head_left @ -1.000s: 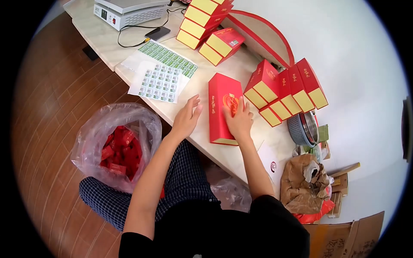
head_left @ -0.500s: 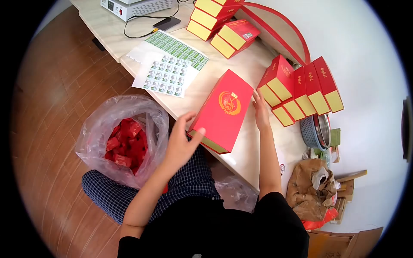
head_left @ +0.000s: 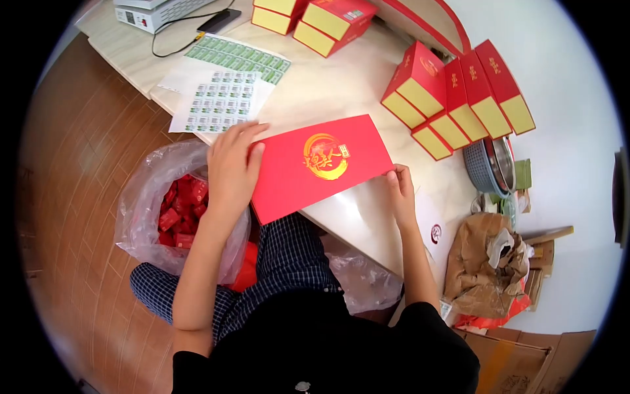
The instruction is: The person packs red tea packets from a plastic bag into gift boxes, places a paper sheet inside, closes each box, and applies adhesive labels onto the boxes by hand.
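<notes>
A red box (head_left: 282, 172) with a gold round emblem lies crosswise between my hands, over the table's front edge. My left hand (head_left: 235, 157) is at the box's left end, its thumb along the side and its fingers reaching past the upper left corner. At the right corner my right hand (head_left: 400, 187) grips the box between thumb and fingers. Sheets of green and white stickers (head_left: 223, 102) lie beyond my left hand. Several red and yellow boxes (head_left: 459, 92) stand in a group to the right.
An open plastic bag (head_left: 141, 217) of small red packets stands left of my legs. More boxes (head_left: 321, 29), a phone (head_left: 219, 21) and a grey-white device (head_left: 157, 16) are at the back. A basket (head_left: 482, 172) and brown paper bag (head_left: 482, 276) sit at right.
The red box has turned from lengthwise to crosswise. My left hand has moved up and left with its end, and my right hand has taken hold of the right corner. The view has shifted.
</notes>
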`<state>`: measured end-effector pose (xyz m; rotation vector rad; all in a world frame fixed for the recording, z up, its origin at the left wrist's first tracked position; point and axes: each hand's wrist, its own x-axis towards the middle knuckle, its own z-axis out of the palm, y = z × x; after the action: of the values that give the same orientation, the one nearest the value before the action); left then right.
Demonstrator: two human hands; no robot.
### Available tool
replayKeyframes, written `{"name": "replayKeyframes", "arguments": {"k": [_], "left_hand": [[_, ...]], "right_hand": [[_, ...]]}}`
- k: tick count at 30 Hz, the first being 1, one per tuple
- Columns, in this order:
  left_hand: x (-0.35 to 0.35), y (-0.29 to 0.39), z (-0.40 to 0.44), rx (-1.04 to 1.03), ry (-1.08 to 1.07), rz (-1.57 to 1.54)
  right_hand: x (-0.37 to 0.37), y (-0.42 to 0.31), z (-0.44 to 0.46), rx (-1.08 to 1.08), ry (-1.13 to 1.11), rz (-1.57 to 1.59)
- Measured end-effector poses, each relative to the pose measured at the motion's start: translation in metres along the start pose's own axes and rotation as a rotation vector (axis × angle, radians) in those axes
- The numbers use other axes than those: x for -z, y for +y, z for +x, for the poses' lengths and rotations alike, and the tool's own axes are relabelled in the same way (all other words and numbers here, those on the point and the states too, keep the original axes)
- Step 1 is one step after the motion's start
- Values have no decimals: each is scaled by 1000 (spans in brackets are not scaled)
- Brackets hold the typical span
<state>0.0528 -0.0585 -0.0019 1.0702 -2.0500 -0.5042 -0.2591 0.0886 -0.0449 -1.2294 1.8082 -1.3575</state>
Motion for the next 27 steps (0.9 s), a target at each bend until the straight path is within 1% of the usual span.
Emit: {"name": "replayKeyframes", "arguments": {"k": [1,2,3,4,5,6,8,10,12,14,15,16,18,20,21,22,23,24,25,26,27], "left_hand": [[0,9,1,1,-17,-1],[-4,22,2,-157,-113,150],[-11,32,3,-316,-206,298],[-20,37,2,-320,-216,298],[-30,41,1,-322,-271,253],[-37,45,1,-323,-326,207],[-37,54,0,-321,-365,225],[-28,67,-9,-356,-656,-30],[-26,80,-28,-232,-1219,-602],[-15,98,-37,-95,-1400,-773],[-18,95,-39,-255,-1147,-649],[-16,94,-33,-249,-985,-554],[-12,88,-16,-244,-611,-427],[-12,74,0,-339,-314,-19],[-15,67,-1,-336,-312,-24],[-20,57,-4,-248,-268,150],[-24,51,-6,-159,-227,322],[-24,51,-6,-155,-234,320],[-20,52,-6,-143,-283,341],[-17,53,-6,-128,-333,359],[-18,53,-5,-133,-313,363]], "right_hand": [[-6,-9,-5,8,78,20],[-10,-14,-8,19,156,38],[-13,-15,-8,6,161,39],[-17,-15,-6,58,158,8],[-19,-15,-3,111,153,-24],[-22,-15,-1,103,158,-23],[-27,-13,1,55,147,7],[-30,-10,-1,15,170,52],[-32,-11,-2,-13,196,63],[-35,-14,-2,-13,194,98],[-36,-14,-4,-8,200,126],[-37,-14,-6,-20,207,128],[-39,-15,-7,-78,211,231],[-44,-13,-9,-78,249,227],[-43,-13,-9,-77,281,218],[-41,-15,-6,-77,278,219],[-38,-20,-3,128,330,-102],[-35,-29,1,331,372,-426],[-35,-44,7,491,368,-538],[-35,-53,13,480,362,-537],[-35,-60,18,589,244,-637]]}}
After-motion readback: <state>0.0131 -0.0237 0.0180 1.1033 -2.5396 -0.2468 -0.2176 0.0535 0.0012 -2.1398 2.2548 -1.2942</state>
